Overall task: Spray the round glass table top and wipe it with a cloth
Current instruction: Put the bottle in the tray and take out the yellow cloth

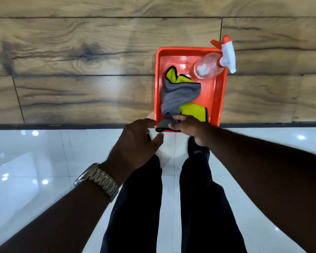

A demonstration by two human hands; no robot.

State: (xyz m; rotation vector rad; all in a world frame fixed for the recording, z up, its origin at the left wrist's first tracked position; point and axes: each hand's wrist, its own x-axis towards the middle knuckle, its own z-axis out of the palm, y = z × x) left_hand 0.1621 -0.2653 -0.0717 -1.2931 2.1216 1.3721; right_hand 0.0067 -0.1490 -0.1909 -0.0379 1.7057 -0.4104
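Cloth [179, 98], pinched in fingers of right hand [189, 128], partly hidden there; left hand [136, 143] spread, empty.

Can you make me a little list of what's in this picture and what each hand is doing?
tray: red, on the wooden surface, at its near edge
cloth: grey and yellow, crumpled in the tray
spray bottle: clear, lying in the tray, red-and-white head over the far right corner
right hand: pinches the cloth's near end
left hand: open, beside the tray's near corner
watch: on the left wrist
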